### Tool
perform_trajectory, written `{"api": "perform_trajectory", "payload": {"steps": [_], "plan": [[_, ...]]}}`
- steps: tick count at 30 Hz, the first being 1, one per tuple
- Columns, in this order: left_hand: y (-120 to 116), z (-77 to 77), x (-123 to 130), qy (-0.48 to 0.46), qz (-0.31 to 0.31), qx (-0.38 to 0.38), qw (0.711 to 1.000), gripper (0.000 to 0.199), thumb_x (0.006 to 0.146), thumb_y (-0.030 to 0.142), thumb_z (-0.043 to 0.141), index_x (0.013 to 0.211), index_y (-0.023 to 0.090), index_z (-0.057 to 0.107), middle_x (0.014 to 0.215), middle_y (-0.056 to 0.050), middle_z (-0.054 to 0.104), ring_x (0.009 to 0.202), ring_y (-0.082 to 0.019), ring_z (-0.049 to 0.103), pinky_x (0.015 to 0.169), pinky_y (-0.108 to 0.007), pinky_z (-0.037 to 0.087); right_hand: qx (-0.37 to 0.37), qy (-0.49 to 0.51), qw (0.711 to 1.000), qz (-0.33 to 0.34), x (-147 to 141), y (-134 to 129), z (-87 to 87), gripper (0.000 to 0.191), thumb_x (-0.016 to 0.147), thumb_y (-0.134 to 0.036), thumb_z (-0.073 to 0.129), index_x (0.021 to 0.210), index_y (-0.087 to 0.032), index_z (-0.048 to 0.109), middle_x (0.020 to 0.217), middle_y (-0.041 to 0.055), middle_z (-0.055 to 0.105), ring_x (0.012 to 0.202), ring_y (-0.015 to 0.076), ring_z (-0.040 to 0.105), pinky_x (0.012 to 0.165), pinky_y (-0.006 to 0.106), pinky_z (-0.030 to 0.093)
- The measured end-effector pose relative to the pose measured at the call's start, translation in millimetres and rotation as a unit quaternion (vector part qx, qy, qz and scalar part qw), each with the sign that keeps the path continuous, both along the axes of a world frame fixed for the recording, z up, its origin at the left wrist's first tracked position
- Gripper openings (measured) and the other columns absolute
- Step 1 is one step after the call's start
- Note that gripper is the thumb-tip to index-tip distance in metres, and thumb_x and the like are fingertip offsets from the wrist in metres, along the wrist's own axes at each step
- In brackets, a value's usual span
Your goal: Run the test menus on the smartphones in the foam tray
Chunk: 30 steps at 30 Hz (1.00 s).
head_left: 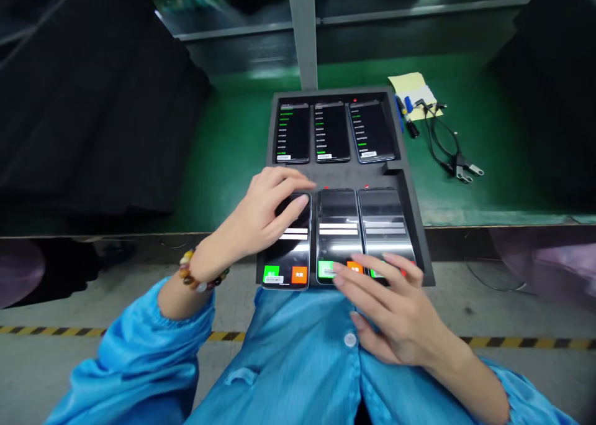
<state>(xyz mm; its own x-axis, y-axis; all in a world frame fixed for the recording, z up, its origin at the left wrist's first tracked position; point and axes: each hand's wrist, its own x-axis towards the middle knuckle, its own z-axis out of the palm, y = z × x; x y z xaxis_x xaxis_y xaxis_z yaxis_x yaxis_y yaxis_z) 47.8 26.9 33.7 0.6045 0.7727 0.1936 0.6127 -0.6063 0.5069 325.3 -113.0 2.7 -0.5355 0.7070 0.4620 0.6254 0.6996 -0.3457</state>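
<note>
A dark tray [411, 195] holds two rows of smartphones. My left hand [265, 210] lies over the upper part of the front-left phone [286, 251], fingers stretched and holding nothing. My right hand [393, 307] is spread palm-down over the lower ends of the front-middle phone [338, 207] and the front-right phone [382, 210]. One fingertip is at the green button of the middle phone; whether it touches cannot be told. The front phones show green and orange-red buttons, partly hidden on the right. Three back phones, including the back-middle phone [331, 130], show lists of green and white text.
The tray sits on a green table [233, 145] and reaches past its front edge. To its right lie yellow paper [405, 82], a marker [410, 125] and black cables [437, 145]. Black cloths [93, 102] hang at both sides, and a grey post [303, 33] stands behind.
</note>
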Motion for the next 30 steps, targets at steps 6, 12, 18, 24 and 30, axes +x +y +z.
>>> {"api": "perform_trajectory", "payload": {"steps": [6,12,18,24,30], "plan": [[-79,-21.2,-68,-0.063,0.006,0.096,0.993,0.027,0.093,0.02,0.069,0.114,0.031,0.081,0.135,-0.008,0.065,0.122,-0.028,0.06,0.115,-0.053,0.045,-0.032,0.011,0.999,-0.035,15,9,9.3,0.049,0.098,-0.018,0.053,0.146,-0.023,0.063,0.136,0.0031,0.078,0.137,0.0273,0.063,0.122,0.049,0.031],[-111,-43.9,-75,-0.082,0.038,0.054,0.994,0.032,0.093,0.027,0.063,0.116,0.034,0.083,0.137,-0.008,0.068,0.121,-0.031,0.06,0.113,-0.059,0.047,-0.068,0.031,0.976,-0.205,69,6,-3.8,0.045,0.104,-0.024,0.046,0.145,-0.028,0.064,0.142,0.0106,0.069,0.138,0.0352,0.06,0.117,0.058,0.036],[-91,-39.7,-74,-0.093,0.083,0.08,0.989,0.035,0.099,0.031,0.057,0.124,0.035,0.081,0.137,-0.009,0.066,0.123,-0.033,0.06,0.107,-0.057,0.051,-0.102,0.006,0.974,-0.204,63,21,-10.5,0.044,0.106,-0.026,0.043,0.145,-0.028,0.064,0.141,0.0106,0.069,0.139,0.035,0.059,0.115,0.057,0.038],[-80,-43.8,-62,-0.073,0.162,0.064,0.982,0.033,0.105,0.03,0.052,0.124,0.029,0.079,0.138,-0.01,0.066,0.129,-0.032,0.059,0.111,-0.055,0.048,-0.121,-0.017,0.976,-0.178,63,37,-12.8,0.044,0.108,-0.025,0.041,0.147,-0.025,0.062,0.141,0.011,0.069,0.144,0.0339,0.054,0.115,0.056,0.035],[-75,-46.4,-59,-0.058,0.177,0.049,0.981,0.034,0.107,0.031,0.05,0.126,0.026,0.078,0.141,-0.012,0.063,0.133,-0.032,0.056,0.117,-0.056,0.045,-0.113,-0.035,0.987,-0.106,40,47,-0.9,0.044,0.108,-0.021,0.041,0.148,-0.024,0.058,0.143,0.0089,0.07,0.147,0.0326,0.05,0.117,0.055,0.032]]}}
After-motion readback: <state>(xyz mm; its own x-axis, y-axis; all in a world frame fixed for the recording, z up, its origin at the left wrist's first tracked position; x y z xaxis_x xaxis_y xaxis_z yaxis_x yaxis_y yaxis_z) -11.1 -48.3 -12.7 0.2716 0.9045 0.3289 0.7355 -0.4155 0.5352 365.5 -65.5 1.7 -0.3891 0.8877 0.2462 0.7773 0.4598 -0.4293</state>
